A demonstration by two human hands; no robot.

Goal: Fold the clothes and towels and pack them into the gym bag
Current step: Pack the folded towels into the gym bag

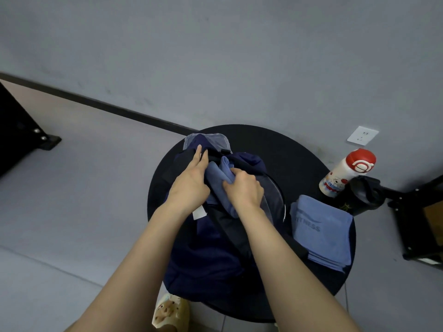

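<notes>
Both forearms run up from the bottom edge toward the navy gym bag [206,257], which lies on a round black table [287,149] with its mouth at the far end, away from me. From my remote seat I read the step as stuffing: a rolled blue towel [221,180] sits in the bag's opening, its long axis running near-to-far, roughly in line with the bag.

My right hand [244,188] is curled round the near part of that towel, fingers clenched on the cloth. My left hand [191,180] lies along the bag's left edge with fingers straight, pressing or spreading the rim; I see no grasp there. The towel lies just beside the left fingers, to their right, and directly under the right hand, so I judge the right hand does the pushing, forward and down into the mouth.

Further out, a second blue towel [321,233] lies folded on the table's right side, not yet packed. Beyond it stand a white bottle with a red cap [347,173] and a black cup [364,195]
</notes>
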